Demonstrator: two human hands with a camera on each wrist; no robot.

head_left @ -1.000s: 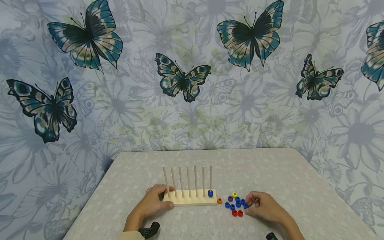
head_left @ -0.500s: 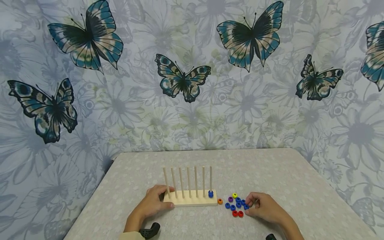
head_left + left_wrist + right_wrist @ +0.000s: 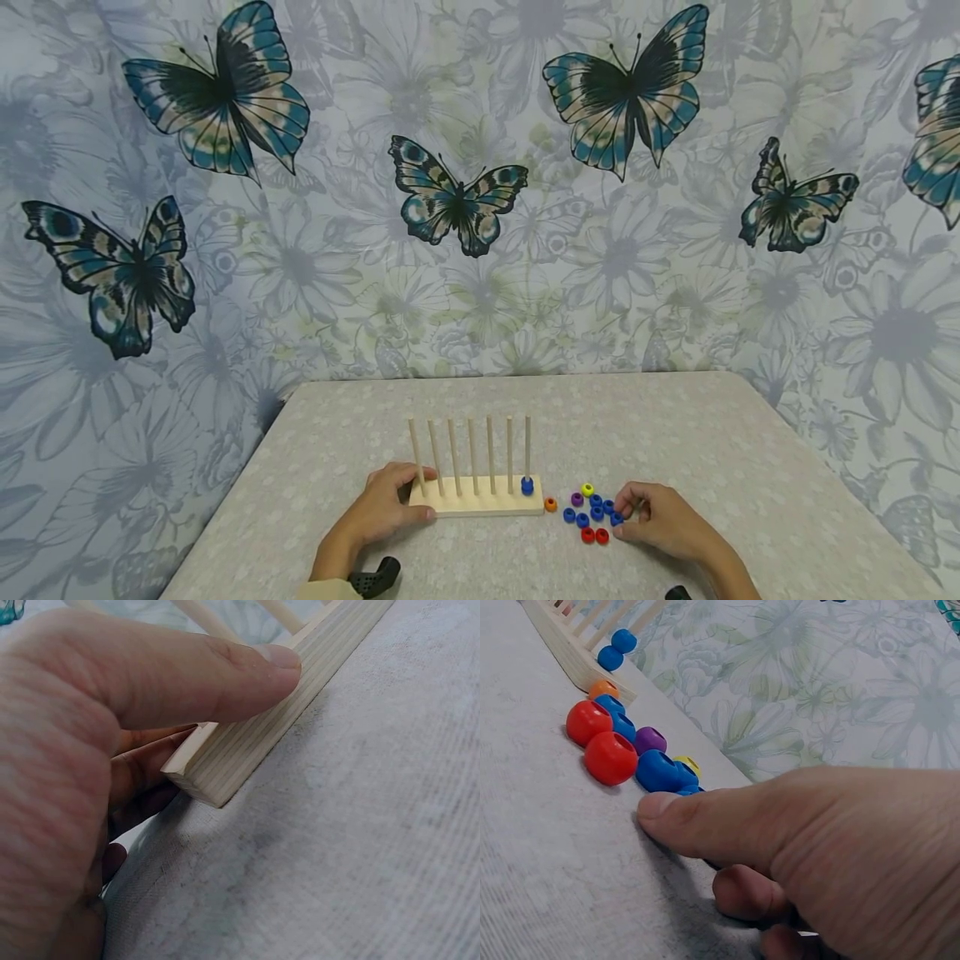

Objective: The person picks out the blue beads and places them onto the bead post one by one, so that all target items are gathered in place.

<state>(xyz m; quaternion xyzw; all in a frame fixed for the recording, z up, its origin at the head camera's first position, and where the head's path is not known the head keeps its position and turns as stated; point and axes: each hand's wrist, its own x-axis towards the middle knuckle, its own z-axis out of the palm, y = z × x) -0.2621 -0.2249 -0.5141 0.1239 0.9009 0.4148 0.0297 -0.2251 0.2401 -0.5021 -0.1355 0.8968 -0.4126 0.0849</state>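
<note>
My left hand grips the left end of a pale wooden peg stand, with the thumb along its front side and the fingers behind. In the left wrist view the thumb presses on the stand's edge. Two blue beads sit stacked on the rightmost peg. My right hand is low over the table at the right of a group of loose beads, pinching a blue bead between thumb and forefinger. In the right wrist view the thumb hides the forefinger and most of that bead.
Beside the stand's right end lies an orange bead. Further right are a purple bead, a yellow bead, two red beads and several blue ones. A patterned cloth covers the table, which reaches a butterfly-printed wall.
</note>
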